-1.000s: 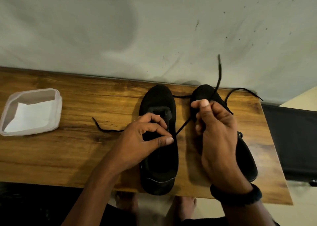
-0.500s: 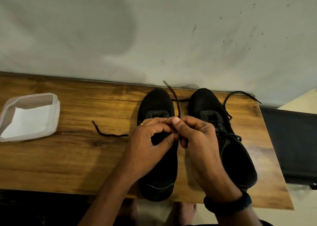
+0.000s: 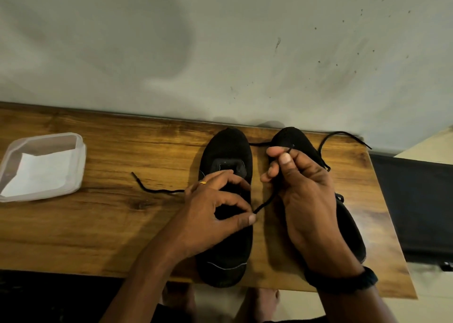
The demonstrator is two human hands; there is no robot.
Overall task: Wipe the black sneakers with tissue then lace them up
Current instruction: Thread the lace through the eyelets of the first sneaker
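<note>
1. A brown wooden table point(image 3: 98, 224) with dark wavy lines in the wood stands tight against a pale grey wall point(image 3: 220, 41).
2. The wall has small dark spots and smudges on it.
3. Two black sneakers sit side by side on the right part of the table, with their toes pointing at the wall.
4. The left sneaker point(image 3: 226, 146) has its heel right at the near edge of the table.
5. The right sneaker point(image 3: 291, 136) is just beside it, partly hidden by a hand.
6. The left hand point(image 3: 210, 215) is curled over the left sneaker. Its thumb and first finger pinch the low end of a black lace point(image 3: 266, 202), right at the shoe's edge.
7. The right hand point(image 3: 306, 193) is held above the right sneaker. It pinches the same lace higher up between thumb and fingers, and the tip pokes out on top.
8. A loose lace end point(image 3: 157, 190) lies flat on the wood to the left of the left hand.
9. A clear plastic box point(image 3: 81, 156) sits well apart at the left end of the table, with white tissue point(image 3: 41, 173) inside it.
10. To the right of the table there is a flat black thing point(image 3: 416, 200); I cannot tell what it is.
11. Bare feet point(image 3: 259, 303) show under the near edge.
</note>
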